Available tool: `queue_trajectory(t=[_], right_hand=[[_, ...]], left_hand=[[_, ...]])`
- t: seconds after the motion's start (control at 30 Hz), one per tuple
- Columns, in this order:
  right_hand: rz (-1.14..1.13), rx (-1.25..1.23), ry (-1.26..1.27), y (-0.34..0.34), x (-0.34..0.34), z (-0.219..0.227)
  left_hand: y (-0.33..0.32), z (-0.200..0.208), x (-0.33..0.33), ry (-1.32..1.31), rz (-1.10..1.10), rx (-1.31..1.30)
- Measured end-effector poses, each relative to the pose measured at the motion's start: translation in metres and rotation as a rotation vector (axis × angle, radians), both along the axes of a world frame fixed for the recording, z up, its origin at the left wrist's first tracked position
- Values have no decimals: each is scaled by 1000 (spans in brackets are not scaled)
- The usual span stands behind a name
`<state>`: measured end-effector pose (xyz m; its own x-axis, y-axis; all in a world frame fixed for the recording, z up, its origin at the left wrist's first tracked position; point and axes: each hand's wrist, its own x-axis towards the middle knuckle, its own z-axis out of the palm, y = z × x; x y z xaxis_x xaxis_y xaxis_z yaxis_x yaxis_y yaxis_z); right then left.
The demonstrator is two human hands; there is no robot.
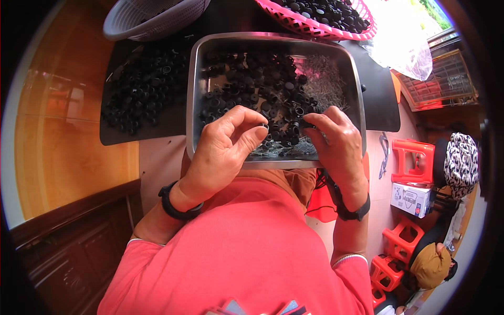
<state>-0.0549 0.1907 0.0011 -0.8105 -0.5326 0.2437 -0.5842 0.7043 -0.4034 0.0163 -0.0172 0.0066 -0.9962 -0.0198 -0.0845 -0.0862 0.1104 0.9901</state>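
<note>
A metal tray [358, 100] sits close in front of my body, holding many small round black plastic caps [252, 79] and a heap of thin silvery pins [328, 79] on its right side. Above the tray's near part, my left hand [223, 144] pinches a tiny dark piece between thumb and forefinger; the fingertips mostly cover it. Just to the right, my right hand [340, 144] is closed in a pinch at a small black cap [306, 124], partly hidden by the fingers. The two hands are apart, with loose caps between them.
A black tabletop [168, 128] bears a pile of black caps [144, 89] left of the tray. Behind stand a grey-white basket [152, 31] and a pink basket [315, 29] of caps. Red stools [412, 160] and a white box [412, 199] are at the right.
</note>
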Motion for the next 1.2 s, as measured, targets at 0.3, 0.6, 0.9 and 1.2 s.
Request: queue_trajectory(t=[0.3,0.6,0.9,1.2], right_hand=[[-77,135,-81,-13,-5,-4],[-27,-146,-188,-9,-2,9],[190,-398,-153,-12,-14,-3],[211,-284,-317,-12,-9,-2]], left_hand=[[-1,-6,-6,86,46,41],[11,-5,-9,292,-34,-641],[20,-10,-11,214,-22,-948],[19,-16,-18,281,173,-690]])
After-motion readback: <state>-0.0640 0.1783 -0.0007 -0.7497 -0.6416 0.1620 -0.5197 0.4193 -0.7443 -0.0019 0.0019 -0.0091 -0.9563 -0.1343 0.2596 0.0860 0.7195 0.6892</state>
